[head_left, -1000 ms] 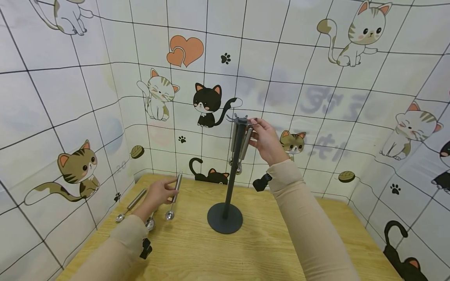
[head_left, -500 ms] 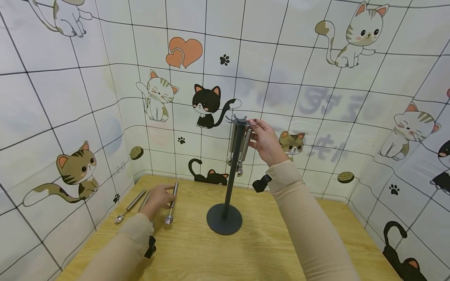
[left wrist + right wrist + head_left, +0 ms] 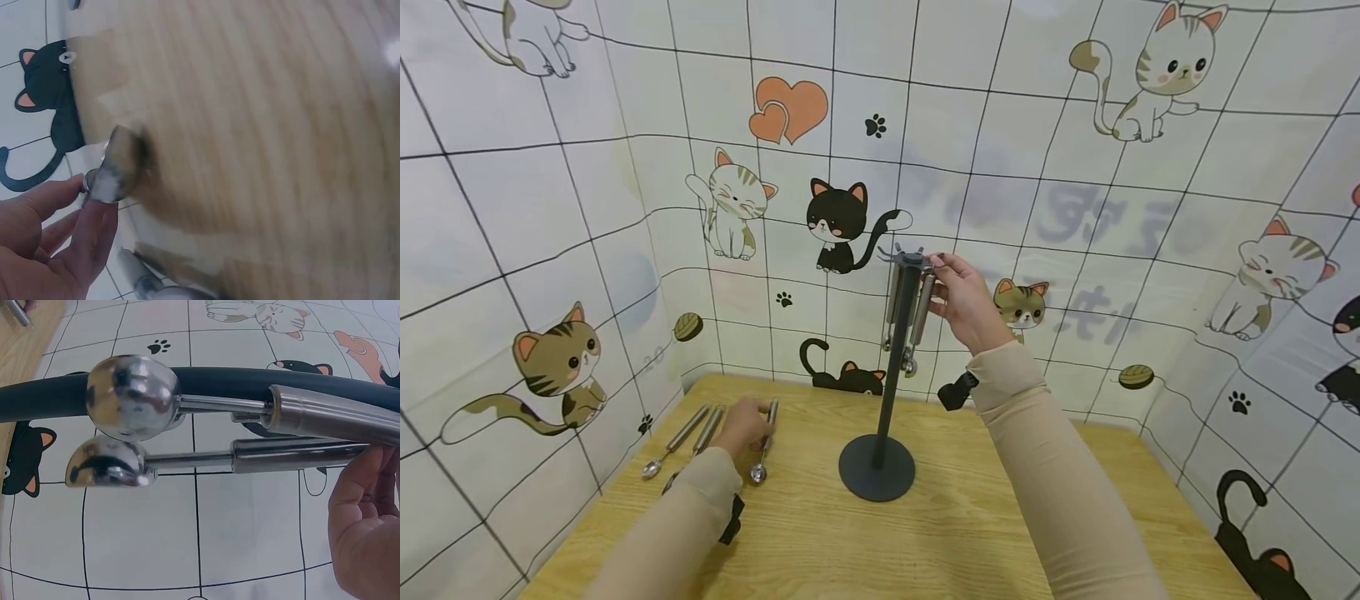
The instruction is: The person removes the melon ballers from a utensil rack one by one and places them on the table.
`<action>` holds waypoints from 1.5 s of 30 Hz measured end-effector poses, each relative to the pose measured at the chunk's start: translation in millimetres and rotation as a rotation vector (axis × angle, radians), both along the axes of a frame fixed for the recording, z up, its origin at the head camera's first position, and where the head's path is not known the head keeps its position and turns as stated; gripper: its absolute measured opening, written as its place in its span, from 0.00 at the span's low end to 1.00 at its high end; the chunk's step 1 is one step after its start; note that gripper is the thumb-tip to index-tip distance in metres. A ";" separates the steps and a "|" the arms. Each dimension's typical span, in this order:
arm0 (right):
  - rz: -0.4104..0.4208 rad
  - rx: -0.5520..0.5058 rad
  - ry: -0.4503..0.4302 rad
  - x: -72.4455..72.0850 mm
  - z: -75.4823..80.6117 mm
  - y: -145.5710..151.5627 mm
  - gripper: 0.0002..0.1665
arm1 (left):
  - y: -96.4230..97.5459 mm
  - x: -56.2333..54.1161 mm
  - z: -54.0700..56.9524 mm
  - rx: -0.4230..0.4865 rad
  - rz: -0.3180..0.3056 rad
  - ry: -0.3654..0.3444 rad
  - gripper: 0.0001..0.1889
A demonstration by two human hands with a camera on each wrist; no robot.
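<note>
At the left of the head view my left hand [image 3: 747, 423] pinches the handle of a small stainless steel scoop [image 3: 758, 474], low over the table with the round bowl downward. The left wrist view shows that scoop's bowl [image 3: 119, 165] blurred. My right hand [image 3: 967, 302] is up at the top of a dark hook stand [image 3: 889, 400]. Its thumb and fingers pinch the upper handle of a hanging scoop [image 3: 250, 456]. Another scoop [image 3: 134, 397] hangs beside it against the pole. The right fingertips are partly cut off in the right wrist view.
Another scoop [image 3: 677, 442] lies at the table's left edge, with one more scoop [image 3: 709, 427] next to it, partly hidden by the left arm. The stand's round base [image 3: 877, 468] rests on the wooden table [image 3: 925, 542]. A cat-print wall covering [image 3: 1015, 133] rises behind.
My left hand has moved down towards the table with its scoop, uncovering the handle of a scoop lying to its left. The right hand has stayed at the stand's top.
</note>
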State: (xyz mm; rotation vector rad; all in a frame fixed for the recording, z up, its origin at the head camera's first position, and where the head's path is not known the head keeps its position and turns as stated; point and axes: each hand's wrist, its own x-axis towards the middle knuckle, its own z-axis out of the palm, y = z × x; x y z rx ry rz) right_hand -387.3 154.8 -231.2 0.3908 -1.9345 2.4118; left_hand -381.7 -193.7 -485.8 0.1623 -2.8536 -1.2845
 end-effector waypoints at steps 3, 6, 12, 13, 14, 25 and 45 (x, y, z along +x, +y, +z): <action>0.006 0.004 -0.001 -0.7 -0.8 0.0 0.12 | -1.2 1.6 -1.0 -0.119 0.002 0.024 0.24; 0.008 0.011 0.007 -1.4 -1.0 -0.1 0.12 | -2.6 2.2 -0.9 -0.175 0.002 0.029 0.22; 0.009 0.011 0.016 -0.3 0.3 1.3 0.12 | -4.8 2.0 1.4 -0.181 -0.033 0.027 0.21; 0.011 0.009 0.017 -0.1 0.9 1.4 0.11 | -5.6 1.6 1.2 -0.174 -0.034 0.026 0.22; 0.013 0.007 0.018 0.1 1.5 1.4 0.11 | -6.6 0.8 0.9 -0.165 -0.038 0.022 0.22; 0.012 0.001 0.019 1.4 4.4 1.4 0.12 | -12.2 1.0 6.6 -0.175 -0.075 0.001 0.21; 0.026 -0.011 0.033 1.2 -4.1 -0.3 0.14 | 0.8 8.7 45.8 -0.277 -0.123 0.064 0.20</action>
